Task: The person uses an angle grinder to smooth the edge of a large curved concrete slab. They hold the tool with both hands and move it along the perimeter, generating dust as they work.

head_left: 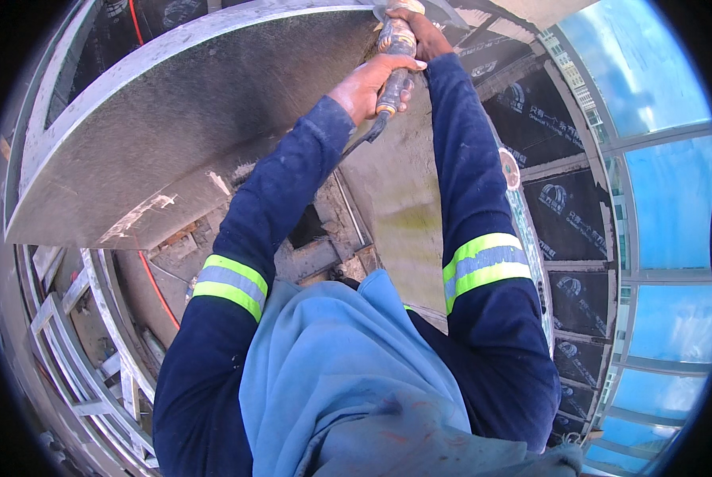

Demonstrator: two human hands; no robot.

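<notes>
My left hand (369, 86) is wrapped around the tool (395, 37); my right hand (424, 33) grips its front end. The cord (365, 141) trails rearward.

Bright daylight strikes blue glass panes (674, 207) at right, dark panels (574, 230) beside them, pale framing (112, 310) at lower left.

Black panels (570, 230) bearing white printing are running in a row down the right side, with pale strips (561, 166) separating them. Farther right, blue glass panes (674, 207) are showing white, cloud-like patches. At lower left, a pale, ladder-like frame (122, 327) is standing; an orange-red cord (159, 290) is trailing just to its right.
</notes>
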